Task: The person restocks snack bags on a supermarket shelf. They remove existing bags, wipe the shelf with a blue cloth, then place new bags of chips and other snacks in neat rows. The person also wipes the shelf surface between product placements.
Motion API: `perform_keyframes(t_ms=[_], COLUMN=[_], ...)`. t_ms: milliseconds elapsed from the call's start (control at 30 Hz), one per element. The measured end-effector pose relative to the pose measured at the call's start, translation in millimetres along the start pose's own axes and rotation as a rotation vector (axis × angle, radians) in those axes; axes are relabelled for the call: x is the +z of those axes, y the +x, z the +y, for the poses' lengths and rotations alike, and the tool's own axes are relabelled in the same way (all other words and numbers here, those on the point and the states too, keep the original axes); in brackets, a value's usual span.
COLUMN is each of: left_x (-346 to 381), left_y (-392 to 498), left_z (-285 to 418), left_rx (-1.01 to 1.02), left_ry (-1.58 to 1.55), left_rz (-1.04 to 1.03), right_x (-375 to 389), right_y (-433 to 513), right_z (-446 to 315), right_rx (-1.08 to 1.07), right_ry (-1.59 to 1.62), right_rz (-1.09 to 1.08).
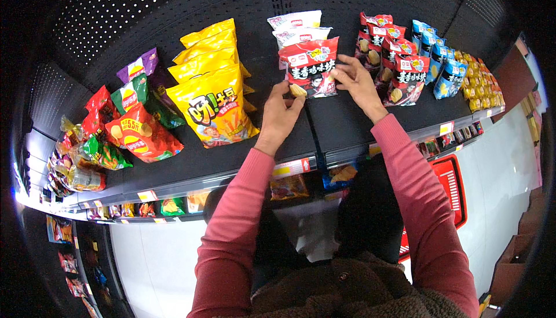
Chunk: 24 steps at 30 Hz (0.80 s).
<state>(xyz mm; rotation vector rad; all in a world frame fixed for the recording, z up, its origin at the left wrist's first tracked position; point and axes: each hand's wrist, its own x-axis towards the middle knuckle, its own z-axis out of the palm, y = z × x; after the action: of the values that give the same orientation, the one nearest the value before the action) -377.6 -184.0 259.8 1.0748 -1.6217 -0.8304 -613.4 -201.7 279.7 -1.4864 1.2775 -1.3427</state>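
Observation:
Between my two hands stands a red and black snack bag (310, 68), upright on the black shelf (286, 135). My left hand (280, 116) pinches its lower left corner with thumb and fingers. At its right edge is my right hand (357, 84), fingers spread along the side and the thumb near the front; how firmly it touches is unclear. Directly behind this bag are white snack bags (302, 36), partly covered by it. Matching red and black bags (407, 80) form a row to the right of my right hand.
Yellow snack bags (217, 105) stand in a row to the left, with red chip bags (143, 133) beyond them. Blue bags (449, 79) and small yellow packs (480, 83) are at the right. Price tags line the shelf edge (208, 190). A red shopping basket (451, 188) sits below right.

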Motion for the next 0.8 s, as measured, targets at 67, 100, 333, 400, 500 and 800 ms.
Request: perform_keyframes(t_ms=[67, 100, 333, 400, 500, 800], left_x=[0.1, 0.6, 3.8, 3.3, 3.5, -16.6], left_y=[-0.4, -0.2, 0.6, 0.8, -5.0, -16.3], left_z=[1.0, 1.3, -0.7, -1.6, -3.1, 4.5], left_rx=[-0.034, -0.029, 0.061, 0.089, 0.066, -0.074], left_ry=[0.005, -0.006, 0.024, 0.035, 0.029, -0.144], left_rz=[-0.027, -0.022, 0.074, 0.053, 0.088, -0.14], right_x=[1.1, 2.3, 5.2, 3.3, -3.4, -108.0], right_y=[-4.6, -5.9, -4.4, -9.2, -26.2, -192.7], right_z=[3.8, 5.5, 7.3, -0.7, -22.8, 14.5], right_rx=[0.042, 0.07, -0.005, 0.007, -0.076, -0.163], right_ry=[-0.05, -0.06, -0.119, -0.204, -0.223, -0.255], right_rz=[-0.059, -0.087, -0.063, -0.028, 0.023, 0.602])
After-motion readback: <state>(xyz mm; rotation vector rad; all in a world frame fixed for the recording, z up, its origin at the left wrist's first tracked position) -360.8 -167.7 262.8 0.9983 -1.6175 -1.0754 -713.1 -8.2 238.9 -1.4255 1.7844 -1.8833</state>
